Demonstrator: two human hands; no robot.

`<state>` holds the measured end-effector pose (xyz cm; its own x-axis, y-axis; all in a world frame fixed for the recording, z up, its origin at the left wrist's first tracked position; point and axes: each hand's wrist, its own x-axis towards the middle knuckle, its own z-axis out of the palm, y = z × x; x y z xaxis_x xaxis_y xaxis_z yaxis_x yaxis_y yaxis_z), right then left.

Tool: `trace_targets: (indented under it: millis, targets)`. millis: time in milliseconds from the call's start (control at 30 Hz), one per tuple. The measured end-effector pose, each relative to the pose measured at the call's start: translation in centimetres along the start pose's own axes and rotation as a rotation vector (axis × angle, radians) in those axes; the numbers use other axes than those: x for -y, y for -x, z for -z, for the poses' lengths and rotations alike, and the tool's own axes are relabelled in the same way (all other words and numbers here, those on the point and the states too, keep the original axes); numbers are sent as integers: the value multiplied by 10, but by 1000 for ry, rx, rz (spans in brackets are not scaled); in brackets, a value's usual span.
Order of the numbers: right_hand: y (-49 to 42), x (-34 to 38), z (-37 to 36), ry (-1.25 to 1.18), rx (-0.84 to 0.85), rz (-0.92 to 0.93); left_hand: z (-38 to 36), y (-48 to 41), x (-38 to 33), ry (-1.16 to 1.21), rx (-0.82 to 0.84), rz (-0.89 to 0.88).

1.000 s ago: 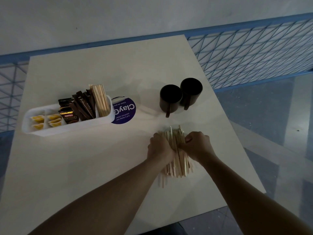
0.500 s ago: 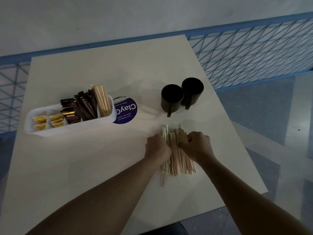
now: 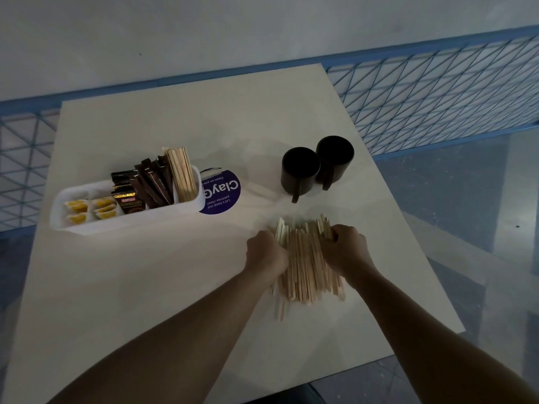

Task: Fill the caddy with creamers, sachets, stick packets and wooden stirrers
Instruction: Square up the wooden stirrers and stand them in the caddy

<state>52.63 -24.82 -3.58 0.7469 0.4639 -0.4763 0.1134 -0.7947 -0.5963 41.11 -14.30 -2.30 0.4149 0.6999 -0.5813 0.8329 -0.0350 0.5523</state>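
Note:
A loose pile of wooden stirrers (image 3: 304,266) lies flat on the white table (image 3: 175,287), right of centre. My left hand (image 3: 265,255) presses against the pile's left side and my right hand (image 3: 347,249) against its right side, both with fingers curled on the sticks. At the left stands a white caddy (image 3: 87,225). It holds yellow creamers (image 3: 87,209), dark sachets (image 3: 128,193), brown stick packets (image 3: 156,183) and an upright bundle of stirrers (image 3: 182,173) at its right end.
Two black mugs (image 3: 316,166) stand behind the pile, handles toward me. A round purple sticker (image 3: 223,193) lies beside the caddy. The table's right edge runs close to the pile, with a blue mesh railing (image 3: 437,91) beyond.
The pile has spread wider and my hands have moved slightly apart along its sides. The stirrers lie flatter on the table than a second ago.

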Motion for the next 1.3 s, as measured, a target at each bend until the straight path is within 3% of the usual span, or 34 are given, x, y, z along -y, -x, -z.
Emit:
trace_targets:
  millis: [267,467,733,1000,1300]
  targets:
    - [4,4,6,-125,-4,-43,8,1,5,39,52,14]
    - [12,24,4,-32,145,2,24,-5,3,152,111,19]
    - [22,73,-15,-164,258,88,72,-7,-3,406,157,52]
    - [26,149,-39,-400,263,167,133,-19,-2,605,-78,-125]
    - [15,224,-72,-564,81,351,197,-44,9,691,-287,-280]
